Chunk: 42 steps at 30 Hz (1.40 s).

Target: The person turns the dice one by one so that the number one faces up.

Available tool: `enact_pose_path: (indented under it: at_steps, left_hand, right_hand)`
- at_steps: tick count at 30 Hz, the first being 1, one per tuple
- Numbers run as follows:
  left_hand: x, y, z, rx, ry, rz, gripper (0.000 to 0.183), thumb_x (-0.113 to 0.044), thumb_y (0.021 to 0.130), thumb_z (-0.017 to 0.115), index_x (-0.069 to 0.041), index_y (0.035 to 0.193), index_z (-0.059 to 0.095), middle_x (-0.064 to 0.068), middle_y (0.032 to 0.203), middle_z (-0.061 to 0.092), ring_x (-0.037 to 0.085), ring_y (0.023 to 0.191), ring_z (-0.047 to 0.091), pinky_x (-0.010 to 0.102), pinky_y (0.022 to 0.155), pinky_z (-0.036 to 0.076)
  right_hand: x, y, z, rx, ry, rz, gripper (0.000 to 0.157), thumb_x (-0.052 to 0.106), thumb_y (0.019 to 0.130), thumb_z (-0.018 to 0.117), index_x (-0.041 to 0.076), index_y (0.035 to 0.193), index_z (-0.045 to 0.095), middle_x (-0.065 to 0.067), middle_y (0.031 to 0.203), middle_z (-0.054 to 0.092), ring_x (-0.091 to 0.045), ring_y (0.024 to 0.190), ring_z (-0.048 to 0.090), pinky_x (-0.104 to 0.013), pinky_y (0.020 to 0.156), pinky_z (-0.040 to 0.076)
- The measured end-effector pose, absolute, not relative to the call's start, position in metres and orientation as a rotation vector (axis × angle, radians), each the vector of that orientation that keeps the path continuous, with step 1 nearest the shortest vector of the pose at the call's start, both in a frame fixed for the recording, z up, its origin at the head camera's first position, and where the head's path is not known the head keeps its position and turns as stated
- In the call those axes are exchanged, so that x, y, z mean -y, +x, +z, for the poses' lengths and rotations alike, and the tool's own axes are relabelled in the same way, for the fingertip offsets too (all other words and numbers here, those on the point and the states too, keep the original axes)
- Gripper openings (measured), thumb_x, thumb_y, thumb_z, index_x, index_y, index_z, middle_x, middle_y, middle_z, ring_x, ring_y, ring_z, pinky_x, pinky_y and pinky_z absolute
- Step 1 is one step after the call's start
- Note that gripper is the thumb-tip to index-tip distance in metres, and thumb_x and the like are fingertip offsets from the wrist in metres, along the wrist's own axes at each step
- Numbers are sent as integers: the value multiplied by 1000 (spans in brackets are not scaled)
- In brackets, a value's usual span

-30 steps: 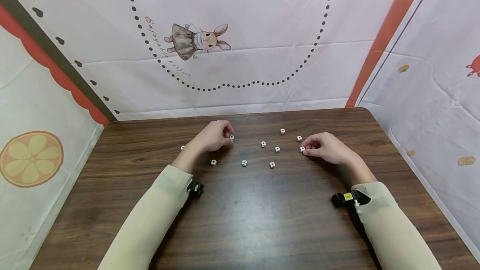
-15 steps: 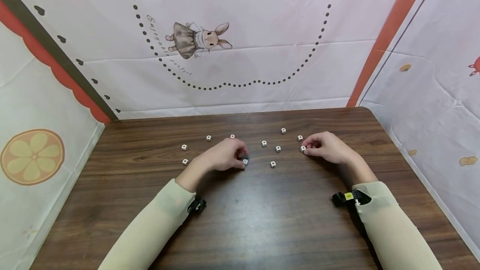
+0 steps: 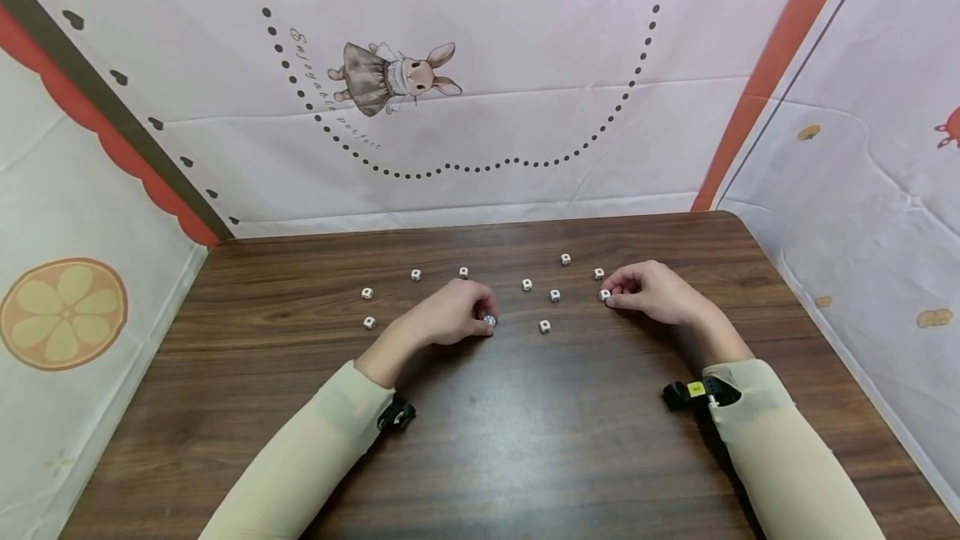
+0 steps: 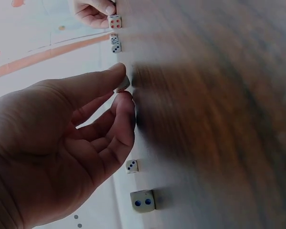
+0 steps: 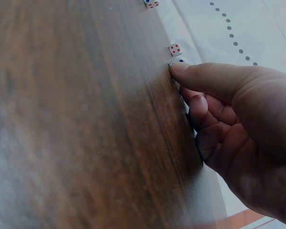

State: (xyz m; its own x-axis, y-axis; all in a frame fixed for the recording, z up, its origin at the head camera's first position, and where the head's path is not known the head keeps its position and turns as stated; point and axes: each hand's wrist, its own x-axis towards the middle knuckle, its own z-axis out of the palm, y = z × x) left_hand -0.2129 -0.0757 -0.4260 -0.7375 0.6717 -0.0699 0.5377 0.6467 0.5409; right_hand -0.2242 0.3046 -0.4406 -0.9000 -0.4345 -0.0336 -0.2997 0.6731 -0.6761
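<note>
My left hand (image 3: 455, 312) pinches a white die (image 3: 489, 321) between thumb and fingertips, low over the brown table, with the die tilted in the left wrist view. To the right, my right hand (image 3: 651, 293) holds another white die (image 3: 604, 296) at its thumb and fingertips on the tabletop; the thumb hides most of it in the right wrist view. Between the hands lie several dice, among them a near die (image 3: 545, 327) and a middle die (image 3: 555, 296), each with one large pip up. Just beyond the left hand is a further die (image 3: 463, 272).
Left of the left hand stand more dice, including a near-left die (image 3: 370, 322) and a far-left die (image 3: 367, 293). Behind the right hand sits another die (image 3: 598, 274). A printed cloth (image 3: 525, 123) hangs along the back edge of the wooden table (image 3: 480, 448).
My left hand has moved from the far die toward me and rightward to the five-pip die, which it now pinches and has tilted. The right hand has stayed in place.
</note>
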Motion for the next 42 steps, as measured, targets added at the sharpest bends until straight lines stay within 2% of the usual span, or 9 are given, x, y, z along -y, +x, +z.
enact_pose_path:
  at_steps: [23, 33, 42]
  left_hand:
    - [84, -212, -426, -2638, 870, 725, 18, -14, 87, 89, -13, 90, 71, -7, 81, 64, 8, 77, 59, 30, 78, 50]
    - [81, -211, -426, -2643, 905, 731, 26, -13, 81, 93, -10, 94, 70, 0, 87, 65, 10, 79, 58, 31, 80, 50]
    - [73, -209, -426, -2650, 945, 656, 15, -11, 87, 88, -11, 94, 74, -2, 85, 63, 12, 82, 57, 31, 80, 49]
  right_hand:
    - [-304, -224, -440, -2701, -599, -1032, 8, 15, 97, 81, 11, 105, 80, 4, 90, 74, -15, 81, 61, -28, 74, 48]
    - [-304, -224, -441, -2693, -604, -1036, 9, 15, 97, 81, 11, 105, 80, 4, 90, 74, -14, 81, 61, -28, 75, 48]
    - [-303, -223, -439, -2690, -607, -1034, 8, 15, 98, 80, 11, 105, 80, 4, 90, 74, -15, 81, 61, -29, 74, 48]
